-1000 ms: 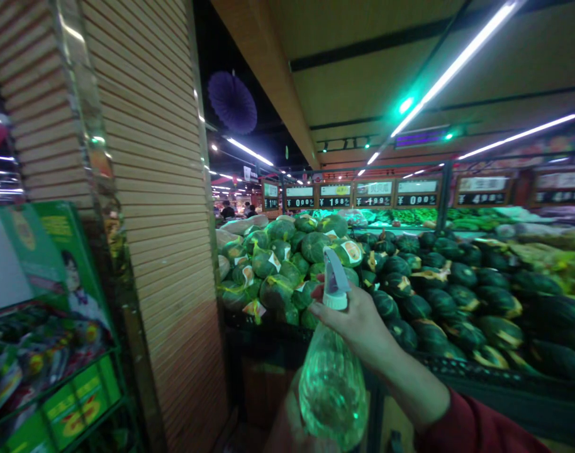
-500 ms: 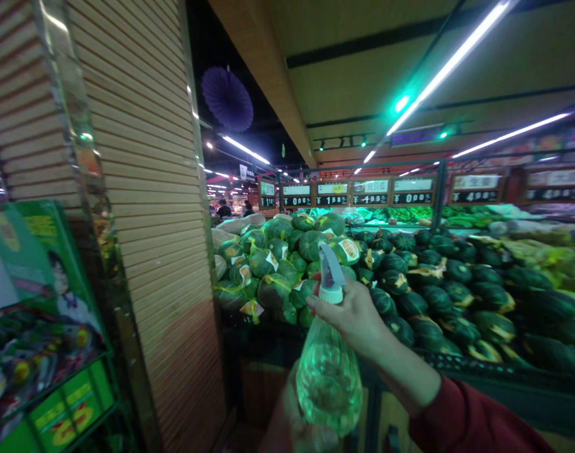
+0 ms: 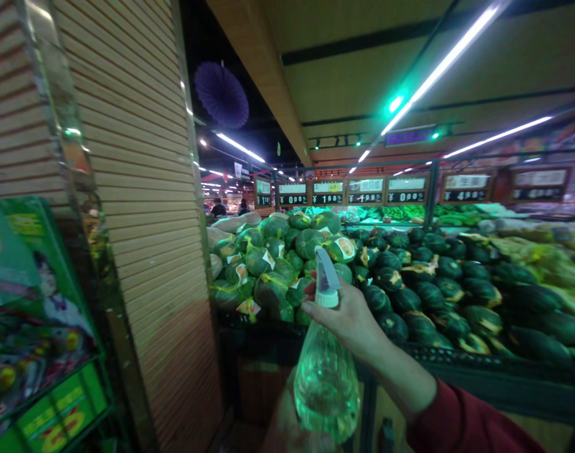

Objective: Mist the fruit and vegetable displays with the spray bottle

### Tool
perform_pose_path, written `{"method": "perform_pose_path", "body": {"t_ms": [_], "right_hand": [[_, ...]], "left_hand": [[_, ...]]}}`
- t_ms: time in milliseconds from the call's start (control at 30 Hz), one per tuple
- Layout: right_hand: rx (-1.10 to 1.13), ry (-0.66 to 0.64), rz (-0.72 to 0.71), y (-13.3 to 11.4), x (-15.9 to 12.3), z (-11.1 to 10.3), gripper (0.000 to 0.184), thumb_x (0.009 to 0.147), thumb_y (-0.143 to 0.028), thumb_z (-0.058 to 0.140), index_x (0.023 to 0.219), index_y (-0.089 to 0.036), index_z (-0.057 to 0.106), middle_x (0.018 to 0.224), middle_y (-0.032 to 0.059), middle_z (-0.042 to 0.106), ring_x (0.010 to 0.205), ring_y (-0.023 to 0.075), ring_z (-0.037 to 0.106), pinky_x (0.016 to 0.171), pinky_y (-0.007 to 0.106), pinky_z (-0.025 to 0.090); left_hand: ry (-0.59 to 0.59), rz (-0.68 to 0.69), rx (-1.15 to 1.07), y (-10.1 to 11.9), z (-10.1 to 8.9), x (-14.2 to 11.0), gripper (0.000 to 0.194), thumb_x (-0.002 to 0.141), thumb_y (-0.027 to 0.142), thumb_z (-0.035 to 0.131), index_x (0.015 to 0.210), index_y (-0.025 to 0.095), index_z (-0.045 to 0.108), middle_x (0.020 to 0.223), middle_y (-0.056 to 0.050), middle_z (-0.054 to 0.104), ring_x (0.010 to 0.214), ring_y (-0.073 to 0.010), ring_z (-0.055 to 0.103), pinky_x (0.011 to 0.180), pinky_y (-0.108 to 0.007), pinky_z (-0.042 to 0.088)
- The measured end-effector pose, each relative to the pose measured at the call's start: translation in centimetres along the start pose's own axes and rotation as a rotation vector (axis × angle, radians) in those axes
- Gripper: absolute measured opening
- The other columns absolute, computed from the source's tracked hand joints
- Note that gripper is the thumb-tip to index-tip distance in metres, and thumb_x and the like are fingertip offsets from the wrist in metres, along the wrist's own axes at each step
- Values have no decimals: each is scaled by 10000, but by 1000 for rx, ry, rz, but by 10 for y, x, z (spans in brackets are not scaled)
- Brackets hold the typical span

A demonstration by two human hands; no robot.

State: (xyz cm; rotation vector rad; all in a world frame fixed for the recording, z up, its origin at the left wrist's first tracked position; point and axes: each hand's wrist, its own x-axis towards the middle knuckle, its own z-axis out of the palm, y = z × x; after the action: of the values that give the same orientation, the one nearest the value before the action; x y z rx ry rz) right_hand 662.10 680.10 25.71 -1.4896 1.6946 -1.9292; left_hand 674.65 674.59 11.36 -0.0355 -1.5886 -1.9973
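Spray bottle (image 3: 326,384) shifted left | upright, nozzle up | right hand (image 3: 346,314) fingers shut round neck (image 3: 327,299)

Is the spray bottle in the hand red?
No, the spray bottle is clear with a white top, gripped at its neck by the hand.

The pumpkin pile (image 3: 273,270) slightly farther left

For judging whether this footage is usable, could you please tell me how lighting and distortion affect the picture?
In the head view, the ceiling light strips glare white, green light tints the plastic spray bottle, and the slatted wall leans and bows from wide-lens distortion.
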Motion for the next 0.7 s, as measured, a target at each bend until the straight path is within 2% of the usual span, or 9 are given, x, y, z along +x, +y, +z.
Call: {"method": "perform_pose_path", "body": {"t_ms": [133,233,300,433,700], "right_hand": [[-11,3,3,0,-1,2,355,630,-353,741,926,-207,610,728,2,695,677,211,653,636,332,538],[-19,2,6,1,-1,3,357,625,-343,752,928,-203,624,723,0,704,673,212,665,640,333,543],[-21,0,8,2,-1,4,362,625,-346,755,931,-200,627,733,7,711,686,221,682,658,346,551],[-17,-9,8,3,-2,7,414,637,-372,753,986,-191,622,760,23,713,712,239,692,690,378,556],[-15,-27,4,3,-1,14,377,638,-345,737,966,-207,613,750,0,677,702,221,660,670,355,536]], "left_hand": [[-4,-5,-20,-2,-3,0,417,894,408,659,1239,177,616,1256,-107,666,1114,-240,648,962,-476,552],[-42,-1,-68,-5,-6,3,729,648,534,844,1244,184,613,1241,-114,687,1123,-274,655,994,-499,526],[-68,-12,-110,-7,-7,5,911,483,599,895,1247,196,604,1201,-123,713,1072,-291,687,963,-478,534],[-54,-3,-155,-7,-6,7,881,433,564,918,1190,219,630,1178,-117,722,1112,-335,677,972,-424,516],[-11,-26,-132,-5,-11,3,885,391,578,912,1151,210,646,1109,-120,726,1133,-367,658,1003,-462,505]]}}
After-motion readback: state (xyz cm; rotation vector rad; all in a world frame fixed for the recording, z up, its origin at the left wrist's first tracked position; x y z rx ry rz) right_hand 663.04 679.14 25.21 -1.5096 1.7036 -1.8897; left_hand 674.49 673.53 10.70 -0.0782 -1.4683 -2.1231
